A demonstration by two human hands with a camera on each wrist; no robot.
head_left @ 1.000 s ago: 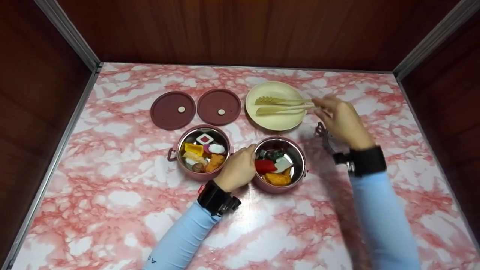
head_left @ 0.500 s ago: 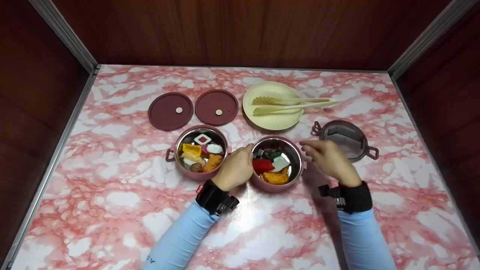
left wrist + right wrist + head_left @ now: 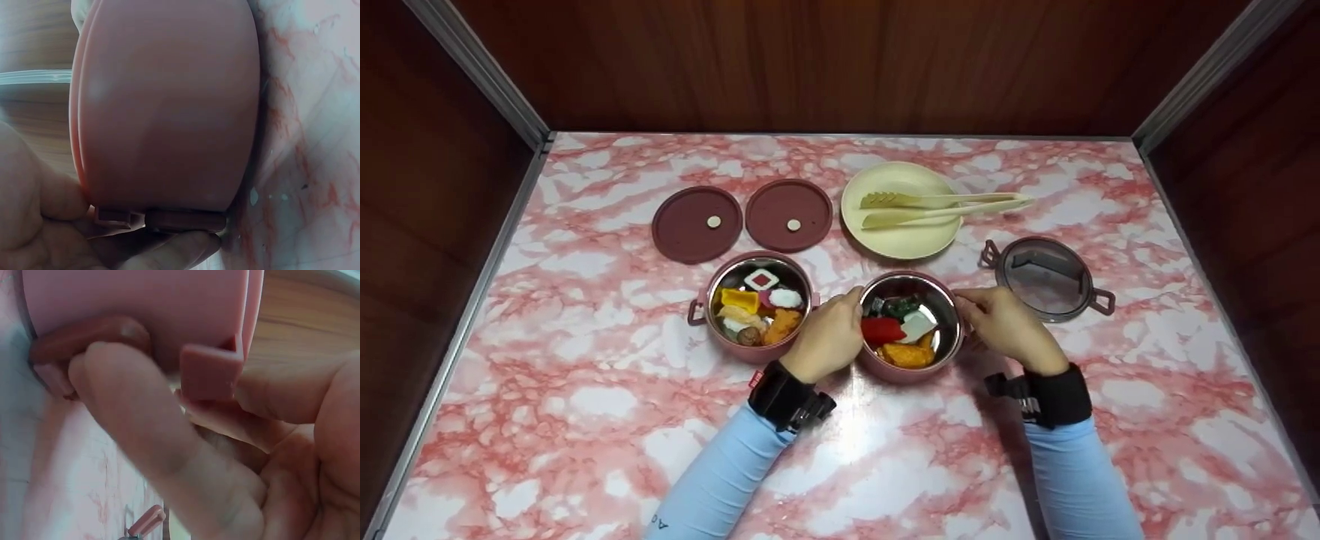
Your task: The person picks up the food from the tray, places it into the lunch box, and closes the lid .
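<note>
Head view, with both wrist views for detail: your left hand (image 3: 826, 341) and right hand (image 3: 1011, 328) grip opposite sides of a pink steel-lined pot (image 3: 906, 376), which stands upright and uncovered on the marbled tabletop (image 3: 870, 487). On each side, as the wrist views show, your thumb lies at the rim and your fingers curl about the side tab (image 3: 209, 374) and the brown handle (image 3: 93, 337) below it. Inside the pot lie a red piece (image 3: 883, 331), a pale piece (image 3: 917, 328), an orange-brown piece (image 3: 907, 355) and a dark green piece (image 3: 901, 307).

Beside your left hand stands a second pot (image 3: 750, 356), holding mixed food pieces, among them a yellow one (image 3: 739, 300). Beyond it, two maroon lids (image 3: 686, 232), each with a cream knob, lie side by side. Next to these, a cream plate (image 3: 904, 245) bears cream tongs (image 3: 919, 201), whose joined end projects past the plate's edge. Beyond your right hand lies a see-through lid (image 3: 1044, 291) with a loop at each side.
</note>
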